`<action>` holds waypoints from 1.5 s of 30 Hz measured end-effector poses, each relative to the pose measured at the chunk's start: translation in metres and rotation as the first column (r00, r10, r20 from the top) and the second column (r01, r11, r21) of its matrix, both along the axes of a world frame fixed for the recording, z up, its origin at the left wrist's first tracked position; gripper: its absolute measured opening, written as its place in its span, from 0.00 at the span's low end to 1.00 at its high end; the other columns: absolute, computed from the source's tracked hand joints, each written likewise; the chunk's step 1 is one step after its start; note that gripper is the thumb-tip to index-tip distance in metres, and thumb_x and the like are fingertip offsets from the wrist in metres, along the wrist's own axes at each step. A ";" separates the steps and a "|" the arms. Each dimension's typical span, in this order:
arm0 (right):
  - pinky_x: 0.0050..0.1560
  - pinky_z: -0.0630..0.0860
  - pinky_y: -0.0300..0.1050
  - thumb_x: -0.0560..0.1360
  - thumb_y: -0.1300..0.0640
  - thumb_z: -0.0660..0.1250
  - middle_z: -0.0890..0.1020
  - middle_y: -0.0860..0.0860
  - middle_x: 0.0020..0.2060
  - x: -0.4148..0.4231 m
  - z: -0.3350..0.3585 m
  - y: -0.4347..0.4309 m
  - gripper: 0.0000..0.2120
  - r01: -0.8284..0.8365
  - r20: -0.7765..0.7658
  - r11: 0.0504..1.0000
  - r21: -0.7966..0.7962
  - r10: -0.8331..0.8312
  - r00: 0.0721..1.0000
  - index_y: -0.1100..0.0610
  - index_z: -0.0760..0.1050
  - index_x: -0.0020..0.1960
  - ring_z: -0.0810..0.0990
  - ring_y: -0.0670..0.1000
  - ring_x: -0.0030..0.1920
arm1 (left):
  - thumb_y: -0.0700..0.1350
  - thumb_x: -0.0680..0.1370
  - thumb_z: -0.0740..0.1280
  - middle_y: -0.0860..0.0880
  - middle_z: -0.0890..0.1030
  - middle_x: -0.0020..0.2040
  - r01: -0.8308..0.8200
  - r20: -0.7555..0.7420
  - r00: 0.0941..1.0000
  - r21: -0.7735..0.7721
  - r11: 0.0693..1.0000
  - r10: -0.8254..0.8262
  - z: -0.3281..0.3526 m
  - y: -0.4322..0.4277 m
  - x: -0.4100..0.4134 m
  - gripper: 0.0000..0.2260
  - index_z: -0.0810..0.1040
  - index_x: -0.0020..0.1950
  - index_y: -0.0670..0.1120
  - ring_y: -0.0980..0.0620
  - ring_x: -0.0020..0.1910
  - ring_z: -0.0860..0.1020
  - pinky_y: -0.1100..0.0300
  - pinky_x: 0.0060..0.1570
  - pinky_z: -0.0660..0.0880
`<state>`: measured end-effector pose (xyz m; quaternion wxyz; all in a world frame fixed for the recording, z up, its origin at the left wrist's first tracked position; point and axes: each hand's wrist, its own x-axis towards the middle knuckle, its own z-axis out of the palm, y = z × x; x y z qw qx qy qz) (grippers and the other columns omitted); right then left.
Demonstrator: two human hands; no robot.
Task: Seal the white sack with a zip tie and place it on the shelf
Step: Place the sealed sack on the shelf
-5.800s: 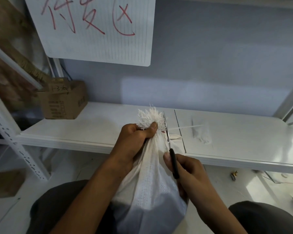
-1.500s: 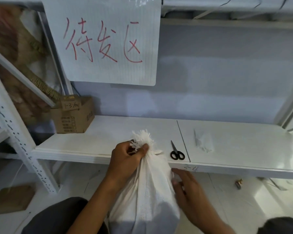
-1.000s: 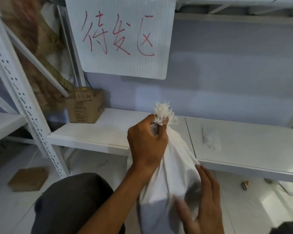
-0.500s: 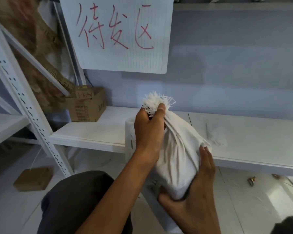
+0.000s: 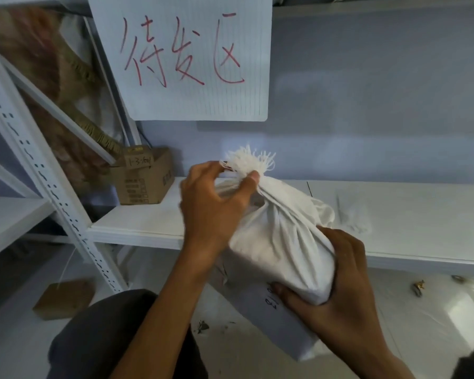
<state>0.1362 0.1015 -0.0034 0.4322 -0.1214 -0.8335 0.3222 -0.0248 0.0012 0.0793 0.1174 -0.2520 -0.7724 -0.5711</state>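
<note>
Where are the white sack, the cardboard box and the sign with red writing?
white sack (image 5: 279, 242), head view, on its creased cloth side between the hands.
cardboard box (image 5: 137, 187), head view, on its front face.
sign (image 5: 184, 58), head view, on the sheet's middle.

A sack (image 5: 279, 242) at the near edge of a shelf (image 5: 394, 214), left hand (image 5: 211, 203) at its gathered neck, right hand (image 5: 337, 291) under its near end; a cardboard box (image 5: 143, 181) sits far left on the shelf, below a handwritten sign (image 5: 192, 58).
</note>
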 end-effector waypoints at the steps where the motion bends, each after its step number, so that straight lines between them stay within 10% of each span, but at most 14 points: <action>1: 0.62 0.65 0.29 0.57 0.42 0.78 0.69 0.50 0.58 0.000 0.002 0.002 0.41 -0.014 0.001 1.000 0.015 0.014 1.000 0.55 0.69 0.65 0.69 0.40 0.62 | 0.68 0.65 0.71 0.51 0.78 0.60 -0.035 0.030 0.999 -0.019 0.999 0.035 0.000 -0.006 -0.005 0.23 0.80 0.52 0.56 0.48 0.60 0.77 0.43 0.61 0.74; 7: 0.61 0.72 0.42 0.57 0.45 0.82 0.71 0.50 0.58 -0.019 0.011 0.023 0.40 -0.155 0.105 0.987 0.046 0.149 0.983 0.54 0.69 0.64 0.71 0.46 0.62 | 0.66 0.68 0.69 0.53 0.83 0.53 0.017 0.542 0.825 0.256 0.967 -0.158 -0.007 -0.024 -0.020 0.19 0.82 0.50 0.55 0.52 0.52 0.80 0.51 0.56 0.75; 12: 0.60 0.73 0.46 0.58 0.45 0.82 0.72 0.50 0.59 -0.026 0.016 0.037 0.41 -0.241 0.118 0.968 0.068 0.232 0.966 0.54 0.69 0.65 0.71 0.47 0.64 | 0.57 0.73 0.66 0.52 0.77 0.60 -0.228 0.714 0.691 0.363 0.904 -0.112 -0.016 -0.040 -0.042 0.12 0.80 0.53 0.55 0.52 0.51 0.74 0.51 0.60 0.71; 16: 0.62 0.72 0.44 0.58 0.46 0.83 0.72 0.52 0.60 -0.037 0.024 0.049 0.42 -0.251 0.077 0.965 0.081 0.245 0.966 0.58 0.69 0.65 0.71 0.48 0.65 | 0.50 0.75 0.65 0.49 0.75 0.45 -0.197 0.817 0.525 0.389 0.900 -0.239 -0.029 -0.040 -0.046 0.05 0.77 0.42 0.50 0.50 0.42 0.72 0.53 0.49 0.71; 21: 0.64 0.68 0.37 0.58 0.46 0.82 0.73 0.50 0.62 -0.050 0.027 0.067 0.44 -0.208 0.030 0.978 0.029 0.207 0.978 0.56 0.67 0.67 0.72 0.46 0.65 | 0.52 0.71 0.69 0.47 0.78 0.51 -0.232 0.755 0.646 0.332 0.914 -0.110 -0.030 -0.041 -0.062 0.19 0.76 0.60 0.50 0.47 0.49 0.76 0.45 0.60 0.73; 28: 0.64 0.60 0.23 0.51 0.38 0.81 0.65 0.28 0.66 -0.091 0.019 0.070 0.66 -0.151 0.011 0.952 -0.266 0.160 0.987 0.46 0.46 0.78 0.63 0.26 0.66 | 0.51 0.73 0.69 0.50 0.79 0.57 -0.216 0.615 0.785 0.391 0.895 -0.079 -0.035 -0.040 -0.086 0.03 0.79 0.45 0.58 0.46 0.59 0.75 0.41 0.61 0.72; 31: 0.71 0.65 0.43 0.58 0.41 0.80 0.63 0.41 0.74 -0.106 0.019 0.065 0.53 -0.117 0.047 0.967 -0.224 0.131 0.990 0.30 0.50 0.71 0.66 0.41 0.71 | 0.49 0.74 0.66 0.53 0.78 0.55 -0.173 0.554 0.829 0.380 0.909 -0.074 -0.036 -0.042 -0.098 0.07 0.80 0.45 0.62 0.47 0.58 0.75 0.41 0.58 0.74; 34: 0.69 0.69 0.52 0.63 0.41 0.78 0.65 0.49 0.74 -0.127 0.011 0.063 0.46 -0.118 0.069 0.968 -0.223 0.136 0.988 0.43 0.59 0.75 0.67 0.51 0.71 | 0.47 0.75 0.65 0.51 0.78 0.58 -0.149 0.528 0.846 0.371 0.917 -0.076 -0.040 -0.043 -0.118 0.09 0.80 0.48 0.61 0.46 0.59 0.75 0.43 0.56 0.75; 40: 0.49 0.65 0.18 0.70 0.48 0.74 0.72 0.37 0.62 -0.170 -0.001 0.064 0.39 -0.124 0.031 0.951 -0.283 0.139 0.990 0.46 0.58 0.76 0.71 0.38 0.60 | 0.49 0.79 0.64 0.54 0.78 0.56 -0.183 0.509 0.858 0.418 0.890 -0.063 -0.048 -0.026 -0.164 0.08 0.76 0.56 0.59 0.54 0.51 0.75 0.52 0.49 0.74; 45: 0.51 0.69 0.31 0.75 0.48 0.69 0.75 0.46 0.66 -0.215 -0.005 0.064 0.36 -0.109 0.100 0.955 -0.278 0.141 0.985 0.46 0.54 0.77 0.75 0.53 0.64 | 0.49 0.81 0.62 0.52 0.80 0.53 -0.200 0.568 0.814 0.465 0.862 -0.118 -0.057 -0.010 -0.201 0.12 0.74 0.64 0.56 0.49 0.51 0.78 0.48 0.52 0.77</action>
